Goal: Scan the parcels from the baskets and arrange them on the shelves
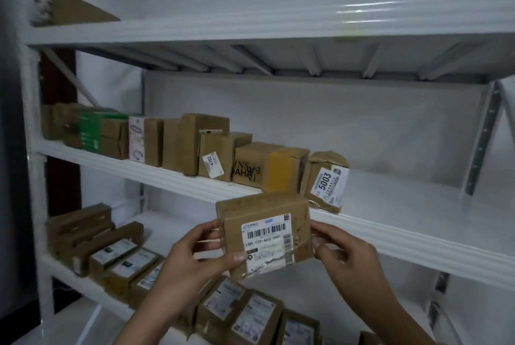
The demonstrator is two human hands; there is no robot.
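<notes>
A small brown cardboard parcel (264,236) with a white barcode label faces me, held in the air in front of the middle shelf (418,236). My left hand (192,264) grips its left side, thumb on the label's lower corner. My right hand (342,252) pinches its right edge. The parcel hangs just below and in front of the shelf's front lip, near a box marked 5003 (327,181).
A row of brown boxes (195,146) fills the left half of the middle shelf; its right half is bare white. The lower shelf (64,269) holds several labelled parcels lying flat. The top shelf (250,29) carries one cardboard piece (75,8) at the far left.
</notes>
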